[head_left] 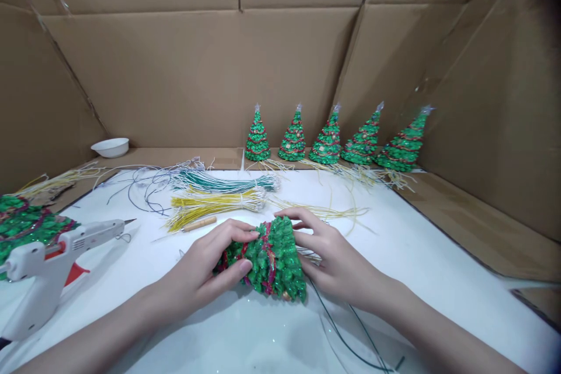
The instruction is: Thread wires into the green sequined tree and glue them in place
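A green glittery Christmas tree figurine (283, 263) with red garlands lies on its side over the white table, its base toward the right. My left hand (219, 260) grips the narrower part, thumb in front and fingers over the top; the tip is hidden. At the base is my right hand (331, 254), its fingers curled against the rim and the underside. Dark green wires (337, 324) trail from beneath that hand toward the front edge. What the right fingertips touch inside the base is out of sight.
A white glue gun (39, 269) stands at the left beside more green trees (26, 225). Green wire (223, 181) and yellow wire (214, 203) bundles lie behind my hands, near a wooden-handled awl (199, 224). Several finished-looking trees (326, 140) line the back; a white bowl (110, 147) sits back left.
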A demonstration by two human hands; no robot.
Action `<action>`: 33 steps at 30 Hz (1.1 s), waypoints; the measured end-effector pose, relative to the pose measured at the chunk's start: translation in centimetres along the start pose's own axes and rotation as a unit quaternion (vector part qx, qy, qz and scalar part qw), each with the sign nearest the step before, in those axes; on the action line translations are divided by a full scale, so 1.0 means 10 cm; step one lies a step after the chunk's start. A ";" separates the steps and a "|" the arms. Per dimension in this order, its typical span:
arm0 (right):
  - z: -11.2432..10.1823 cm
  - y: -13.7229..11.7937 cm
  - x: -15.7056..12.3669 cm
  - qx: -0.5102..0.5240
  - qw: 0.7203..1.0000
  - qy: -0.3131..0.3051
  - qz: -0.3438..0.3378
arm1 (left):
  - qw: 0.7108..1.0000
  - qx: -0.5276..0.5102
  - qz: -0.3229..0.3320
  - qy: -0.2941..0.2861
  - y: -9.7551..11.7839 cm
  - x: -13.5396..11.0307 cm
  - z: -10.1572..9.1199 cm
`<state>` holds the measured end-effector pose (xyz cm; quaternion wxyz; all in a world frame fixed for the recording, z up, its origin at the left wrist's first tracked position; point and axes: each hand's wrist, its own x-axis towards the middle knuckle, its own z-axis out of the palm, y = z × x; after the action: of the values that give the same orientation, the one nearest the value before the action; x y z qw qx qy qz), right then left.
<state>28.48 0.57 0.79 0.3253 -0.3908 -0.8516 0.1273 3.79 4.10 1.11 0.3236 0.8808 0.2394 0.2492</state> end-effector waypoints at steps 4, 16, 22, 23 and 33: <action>0.00 0.00 0.00 0.002 1.000 0.003 0.002 | 1.000 0.001 0.002 0.002 0.00 0.00 0.00; 0.00 0.00 0.01 0.001 1.000 0.012 -0.003 | 1.000 0.002 0.008 0.008 -0.01 -0.01 0.00; 0.00 0.01 0.00 0.007 1.000 0.008 0.000 | 1.000 0.000 0.005 0.001 0.00 -0.01 -0.01; 0.00 0.01 0.00 0.007 1.000 0.008 -0.001 | 1.000 0.000 0.004 0.001 0.00 -0.01 -0.01; 0.00 0.00 0.01 0.006 1.000 0.008 0.000 | 1.000 0.003 -0.001 -0.002 0.01 -0.01 0.00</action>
<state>28.47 0.63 0.81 0.3348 -0.3895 -0.8483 0.1291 3.75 4.03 1.19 0.3213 0.8821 0.2402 0.2469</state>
